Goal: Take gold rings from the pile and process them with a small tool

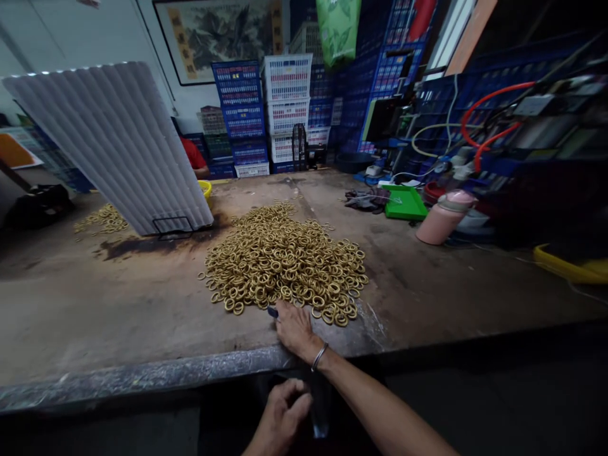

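Note:
A large heap of brass-coloured rings (285,259) lies on the brown worktable (180,316). At the heap's front edge is my right hand (295,328), a metal bangle on its wrist. Its fingers are bent down at the rings, and a small dark object (272,311) shows at the fingertips; what else they hold is hidden. My left hand (285,408) is below the table's front edge, fingers curled together, and I cannot make out anything in it.
A tall ribbed white panel (118,145) stands on a wire stand at the left, more rings (102,220) behind it. To the right are a pink bottle (444,218) and a green tray (403,202). Stacked crates (287,79) and a person's red sleeve (192,154) appear at the back.

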The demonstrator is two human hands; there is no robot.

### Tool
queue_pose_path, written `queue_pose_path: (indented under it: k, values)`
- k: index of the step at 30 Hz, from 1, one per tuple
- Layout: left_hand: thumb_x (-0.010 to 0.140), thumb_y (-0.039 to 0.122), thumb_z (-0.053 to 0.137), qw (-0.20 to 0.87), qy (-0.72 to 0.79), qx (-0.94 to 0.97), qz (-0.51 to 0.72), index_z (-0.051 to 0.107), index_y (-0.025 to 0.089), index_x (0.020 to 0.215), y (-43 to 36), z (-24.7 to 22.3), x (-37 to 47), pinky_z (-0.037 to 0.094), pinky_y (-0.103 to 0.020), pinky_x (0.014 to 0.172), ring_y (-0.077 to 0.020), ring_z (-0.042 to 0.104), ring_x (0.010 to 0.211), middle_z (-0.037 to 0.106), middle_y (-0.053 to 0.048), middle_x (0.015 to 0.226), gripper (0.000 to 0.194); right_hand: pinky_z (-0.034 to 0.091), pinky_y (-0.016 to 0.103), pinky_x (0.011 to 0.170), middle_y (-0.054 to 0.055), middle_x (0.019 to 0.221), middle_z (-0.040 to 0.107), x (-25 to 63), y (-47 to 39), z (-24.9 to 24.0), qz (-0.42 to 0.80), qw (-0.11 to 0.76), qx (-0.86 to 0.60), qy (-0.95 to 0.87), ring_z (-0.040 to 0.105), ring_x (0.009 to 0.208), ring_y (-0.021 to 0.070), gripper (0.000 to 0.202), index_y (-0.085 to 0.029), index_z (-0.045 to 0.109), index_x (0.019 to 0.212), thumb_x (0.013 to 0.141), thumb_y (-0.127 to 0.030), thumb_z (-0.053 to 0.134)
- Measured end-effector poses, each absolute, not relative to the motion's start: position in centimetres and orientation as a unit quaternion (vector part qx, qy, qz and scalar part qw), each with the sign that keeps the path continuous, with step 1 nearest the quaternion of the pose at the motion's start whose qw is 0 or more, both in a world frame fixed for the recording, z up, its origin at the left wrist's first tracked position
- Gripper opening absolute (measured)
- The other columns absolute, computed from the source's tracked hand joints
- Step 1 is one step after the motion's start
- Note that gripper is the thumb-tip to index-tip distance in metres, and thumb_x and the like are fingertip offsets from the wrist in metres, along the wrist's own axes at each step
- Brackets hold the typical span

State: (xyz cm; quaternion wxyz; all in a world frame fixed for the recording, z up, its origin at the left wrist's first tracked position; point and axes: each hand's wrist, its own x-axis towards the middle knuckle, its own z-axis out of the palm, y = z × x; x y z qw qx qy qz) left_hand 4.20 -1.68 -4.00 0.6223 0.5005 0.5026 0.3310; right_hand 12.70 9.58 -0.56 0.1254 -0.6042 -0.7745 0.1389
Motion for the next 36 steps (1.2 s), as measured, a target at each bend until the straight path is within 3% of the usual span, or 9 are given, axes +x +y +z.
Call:
queue_pose_path:
  k: [5,9,12,16,19,22,27,30,36]
  values:
    - [0.077,0.044,0.050,0.542,0.562,0.450,0.433,0.059,0.018,0.090,0.3,-1.7,3.3,0.036,-0.020,0.044,-0.0099,0.044,0.047,0.052,0.000,0.061,0.030,0.034,0.022,0.057,0.001,0.068,0.058,14.3,10.2,0.0,0.320,0.255,-0.593,-0.693,0.052,0.064,0.0118,0.006,-0.018,0.052,0.074,0.074,-0.019,0.046]
    - [0.078,0.032,0.052,0.376,0.552,0.539,0.514,0.058,0.019,0.098,2.9,-1.0,2.8,0.044,-0.026,0.063,-0.0144,0.052,0.066,0.057,-0.004,0.075,0.025,0.021,0.018,0.037,-0.010,0.050,0.034,16.0,10.1,0.9,0.624,0.371,-0.493,-0.479,0.027,0.037,0.0040,0.017,-0.019,0.041,0.068,0.073,-0.032,0.050]
    - [0.078,0.023,0.050,0.291,0.503,0.629,0.516,0.058,0.019,0.102,4.4,-0.7,2.8,0.044,-0.030,0.070,-0.0152,0.054,0.071,0.058,-0.007,0.084,0.025,0.015,0.016,0.034,-0.012,0.051,0.033,17.1,9.6,1.6,0.755,0.370,-0.401,-0.364,0.021,0.034,0.0012,0.028,-0.020,0.038,0.071,0.067,-0.037,0.059]
    - [0.078,0.017,0.048,0.248,0.450,0.705,0.490,0.059,0.020,0.099,5.7,-0.7,2.8,0.044,-0.031,0.073,-0.0173,0.056,0.080,0.061,-0.008,0.086,0.023,0.020,0.015,0.034,-0.012,0.051,0.036,17.7,8.9,1.9,0.827,0.353,-0.350,-0.262,0.022,0.033,-0.0003,0.032,-0.020,0.038,0.073,0.065,-0.034,0.065]
    - [0.079,0.015,0.048,0.247,0.430,0.733,0.465,0.061,0.021,0.093,6.4,-1.0,2.5,0.044,-0.030,0.074,-0.0178,0.057,0.086,0.063,-0.008,0.084,0.020,0.022,0.015,0.034,-0.011,0.053,0.038,17.7,8.8,1.5,0.844,0.340,-0.336,-0.242,0.022,0.033,-0.0003,0.030,-0.020,0.038,0.073,0.065,-0.033,0.065]
    - [0.079,0.017,0.049,0.266,0.437,0.738,0.440,0.062,0.020,0.091,6.9,-1.0,2.3,0.045,-0.028,0.070,-0.0163,0.058,0.078,0.063,-0.007,0.082,0.017,0.021,0.016,0.034,-0.011,0.053,0.037,17.7,9.1,1.2,0.823,0.337,-0.366,-0.276,0.021,0.034,0.0006,0.028,-0.020,0.039,0.073,0.067,-0.035,0.061]
    - [0.079,0.024,0.051,0.345,0.488,0.683,0.420,0.062,0.017,0.084,7.2,0.0,3.0,0.043,-0.027,0.068,-0.0154,0.056,0.072,0.062,-0.004,0.076,0.015,0.030,0.018,0.044,-0.007,0.058,0.045,17.9,9.3,1.7,0.556,0.389,-0.523,-0.516,0.038,0.047,0.0053,0.013,-0.018,0.051,0.077,0.071,-0.029,0.054]
    - [0.079,0.029,0.051,0.455,0.509,0.603,0.413,0.061,0.016,0.082,7.3,0.6,3.8,0.041,-0.023,0.059,-0.0122,0.052,0.061,0.059,0.000,0.066,0.018,0.037,0.021,0.060,-0.003,0.068,0.054,18.1,9.1,1.8,0.440,0.379,-0.506,-0.637,0.047,0.062,0.0086,0.014,-0.018,0.057,0.083,0.076,-0.028,0.049]
    - [0.077,0.040,0.053,0.597,0.512,0.487,0.380,0.056,0.014,0.070,7.9,1.8,4.9,0.031,-0.017,0.041,-0.0046,0.037,0.039,0.044,0.006,0.050,0.027,0.034,0.019,0.048,-0.005,0.052,0.046,18.7,9.3,0.7,0.493,0.391,-0.517,-0.580,0.041,0.048,0.0071,0.023,-0.017,0.050,0.065,0.078,-0.036,0.047]
